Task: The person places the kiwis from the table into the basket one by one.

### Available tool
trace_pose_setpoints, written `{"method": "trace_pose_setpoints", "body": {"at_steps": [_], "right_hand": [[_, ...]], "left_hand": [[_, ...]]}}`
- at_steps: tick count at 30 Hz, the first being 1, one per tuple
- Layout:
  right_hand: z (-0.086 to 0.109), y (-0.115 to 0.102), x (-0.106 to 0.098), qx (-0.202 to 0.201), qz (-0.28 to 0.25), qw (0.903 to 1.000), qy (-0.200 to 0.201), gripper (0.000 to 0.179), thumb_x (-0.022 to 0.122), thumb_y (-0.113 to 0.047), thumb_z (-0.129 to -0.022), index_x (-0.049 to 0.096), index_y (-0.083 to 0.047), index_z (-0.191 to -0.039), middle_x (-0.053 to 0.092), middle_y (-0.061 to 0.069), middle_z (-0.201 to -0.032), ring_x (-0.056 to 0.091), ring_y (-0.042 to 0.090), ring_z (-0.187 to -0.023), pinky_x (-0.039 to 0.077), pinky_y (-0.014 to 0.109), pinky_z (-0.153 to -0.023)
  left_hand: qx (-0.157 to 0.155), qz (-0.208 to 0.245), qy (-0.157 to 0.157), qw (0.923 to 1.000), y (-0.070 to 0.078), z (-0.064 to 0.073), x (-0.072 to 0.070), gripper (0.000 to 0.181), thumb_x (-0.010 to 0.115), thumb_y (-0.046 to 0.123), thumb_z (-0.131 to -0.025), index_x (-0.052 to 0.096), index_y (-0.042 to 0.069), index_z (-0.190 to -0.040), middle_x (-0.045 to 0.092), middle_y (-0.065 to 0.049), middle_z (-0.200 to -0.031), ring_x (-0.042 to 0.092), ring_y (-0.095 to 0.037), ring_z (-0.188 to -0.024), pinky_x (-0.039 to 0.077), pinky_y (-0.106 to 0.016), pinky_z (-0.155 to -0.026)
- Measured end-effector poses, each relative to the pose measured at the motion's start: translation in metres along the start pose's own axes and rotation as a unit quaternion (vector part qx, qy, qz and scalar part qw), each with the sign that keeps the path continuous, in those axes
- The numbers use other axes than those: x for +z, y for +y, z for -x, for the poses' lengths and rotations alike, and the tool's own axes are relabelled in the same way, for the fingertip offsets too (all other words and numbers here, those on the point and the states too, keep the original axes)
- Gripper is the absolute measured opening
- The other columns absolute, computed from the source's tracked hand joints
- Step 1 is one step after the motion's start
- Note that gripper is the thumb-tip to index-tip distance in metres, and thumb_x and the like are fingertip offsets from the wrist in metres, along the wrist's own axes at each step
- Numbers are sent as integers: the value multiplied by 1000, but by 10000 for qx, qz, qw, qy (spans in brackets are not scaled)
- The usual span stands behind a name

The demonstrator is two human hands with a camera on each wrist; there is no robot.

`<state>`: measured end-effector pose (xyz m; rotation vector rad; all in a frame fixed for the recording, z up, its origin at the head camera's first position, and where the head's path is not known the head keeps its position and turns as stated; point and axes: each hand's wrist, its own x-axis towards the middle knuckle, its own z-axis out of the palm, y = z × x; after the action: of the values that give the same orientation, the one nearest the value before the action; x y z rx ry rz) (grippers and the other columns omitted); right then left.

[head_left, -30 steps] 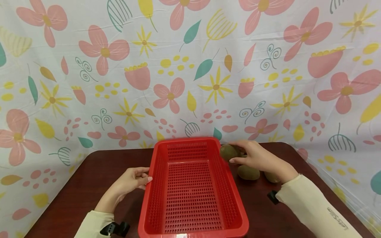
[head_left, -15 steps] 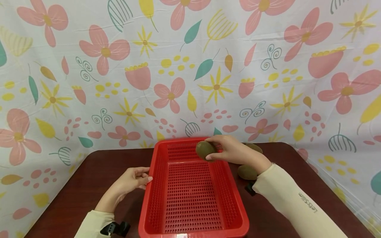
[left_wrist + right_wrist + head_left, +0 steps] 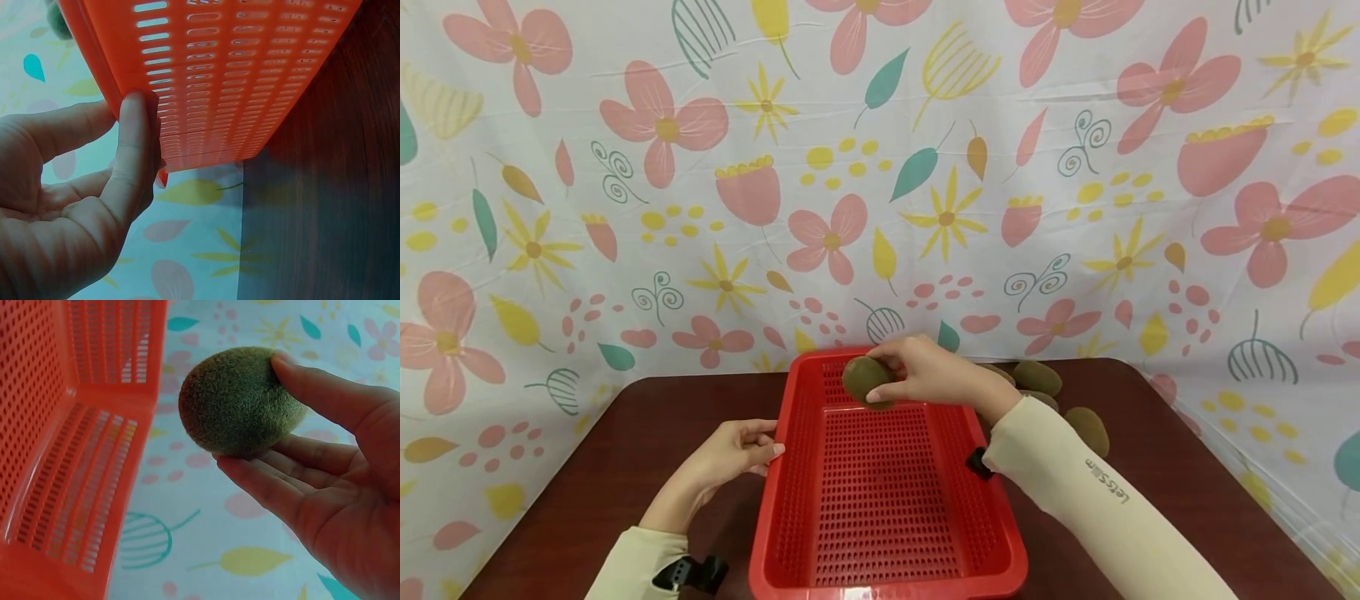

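A fuzzy brown kiwi [image 3: 863, 380] sits between the thumb and fingertips of my right hand [image 3: 928, 372], over the far end of a red plastic basket [image 3: 1011, 533]. In the right wrist view the kiwi [image 3: 234, 403] is pinched from opposite sides, with the basket wall [image 3: 134, 462] to its left. My left hand [image 3: 733, 458] is at the basket's left rim. The left wrist view shows its thumb and fingers [image 3: 128, 150] pinching that rim [image 3: 94, 62] from outside. The basket's perforated floor [image 3: 883, 492] is bare where it shows.
Several more kiwis [image 3: 1086, 429] lie on the dark wooden table [image 3: 700, 400] right of the basket, partly hidden behind my right forearm. A flower-patterned cloth [image 3: 880, 167] hangs behind the table's far edge.
My right hand has carried the kiwi leftward from beside the basket, over its right rim, to above its far end. The left hand and basket have stayed in place.
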<state>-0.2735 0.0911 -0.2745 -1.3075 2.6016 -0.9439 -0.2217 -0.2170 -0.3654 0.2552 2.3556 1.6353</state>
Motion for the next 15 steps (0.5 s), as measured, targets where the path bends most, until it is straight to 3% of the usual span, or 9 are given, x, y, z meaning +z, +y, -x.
{"method": "trace_pose_setpoints", "body": {"at_steps": [6, 15], "right_hand": [[-17, -6, 14, -29, -97, 9997, -227, 38, 75, -23, -85, 66, -2, -116, 70, -2, -90, 62, 8, -76, 51, 22, -68], [-31, -10, 44, 316, -181, 9954, -882, 33, 76, -23, -84, 69, -4, -110, 68, -5, -83, 62, 8, -72, 51, 20, -66]], "left_hand": [[-15, -43, 16, 10000, 2, 0, 0, 62, 64, 16, -94, 36, -16, -139, 60, -15, -96, 66, -25, -81, 56, -42, -78], [-69, -22, 22, 10000, 2, 1, 2, 61, 64, 15, -93, 36, -17, -138, 60, -15, -96, 66, -23, -80, 56, -41, -77]]}}
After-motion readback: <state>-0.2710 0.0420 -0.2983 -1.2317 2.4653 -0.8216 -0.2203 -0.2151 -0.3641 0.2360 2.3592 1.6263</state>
